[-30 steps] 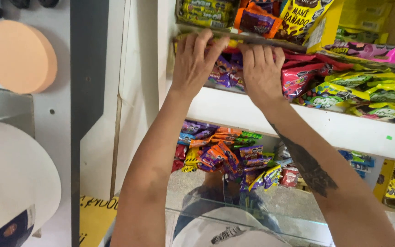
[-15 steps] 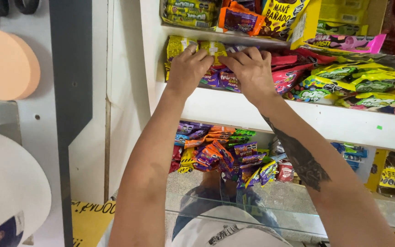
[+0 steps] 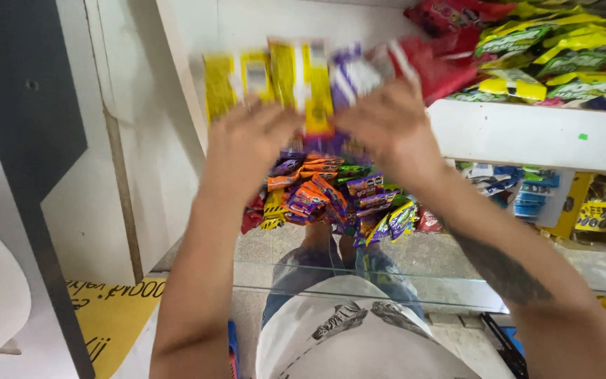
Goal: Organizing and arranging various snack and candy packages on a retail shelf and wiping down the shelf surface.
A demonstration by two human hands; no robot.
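White wooden shelf [image 3: 527,133] at 3 o'clock. Blurred fan of yellow, purple and red foil snack packets [image 3: 303,77] at 12, pinched from below by left hand [image 3: 247,144] and right hand [image 3: 387,126]. Probably light, crinkly, slippery; best gripped along the lower edges.

both forearms are bare, no sleeves showing. the right forearm [image 3: 506,270] carries a dark tattoo. a white shirt [image 3: 359,337] with black printed graphics covers the torso, over blue jeans [image 3: 303,263].
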